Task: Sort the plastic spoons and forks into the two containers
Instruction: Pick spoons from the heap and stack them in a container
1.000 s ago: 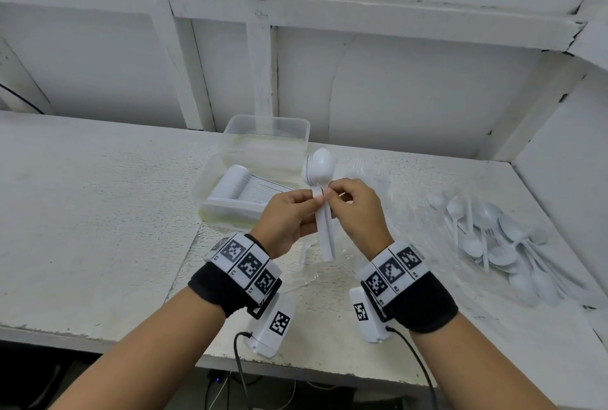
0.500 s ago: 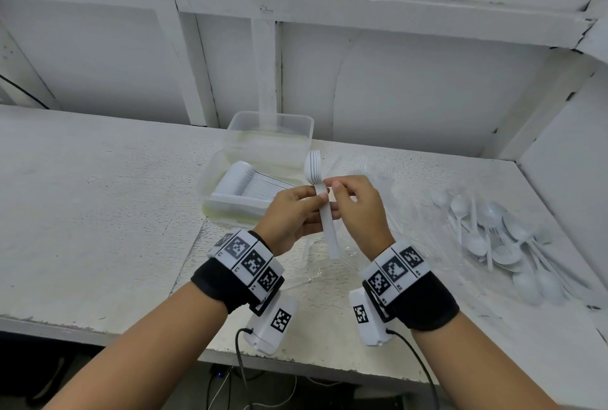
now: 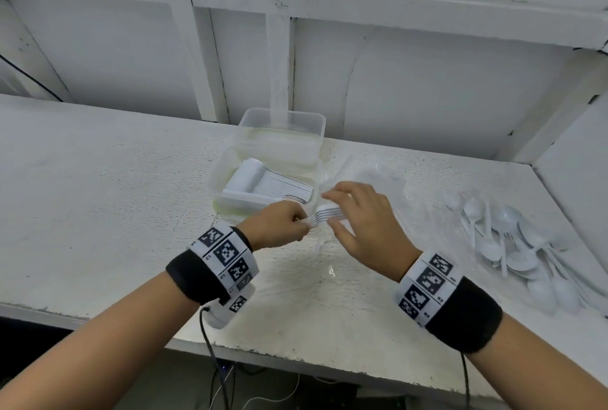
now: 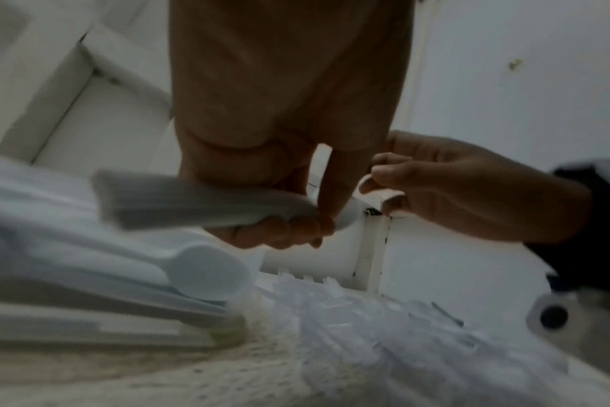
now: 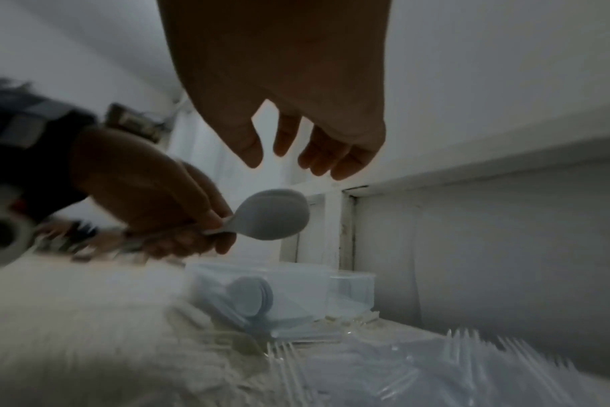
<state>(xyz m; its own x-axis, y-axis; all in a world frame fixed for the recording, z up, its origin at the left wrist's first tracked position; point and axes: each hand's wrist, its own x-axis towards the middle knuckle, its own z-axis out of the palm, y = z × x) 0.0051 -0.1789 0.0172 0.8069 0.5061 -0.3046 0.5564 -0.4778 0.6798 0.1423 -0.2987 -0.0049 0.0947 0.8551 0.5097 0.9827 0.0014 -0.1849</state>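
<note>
Over the near tub (image 3: 230,205), left hand (image 3: 276,225) grips a spoon stack (image 3: 324,212); right hand (image 3: 362,222) hovers loose, empty. I'd lay them bowls-matching onto the spoons already inside.

head looks down at bench; wrist views close, low; share hands (image 3: 329,222).

Matt white plastic spoons (image 3: 513,245), clear glossy plastic containers (image 3: 283,133) (smooth-walled), rough painted table (image 3: 98,195).
</note>
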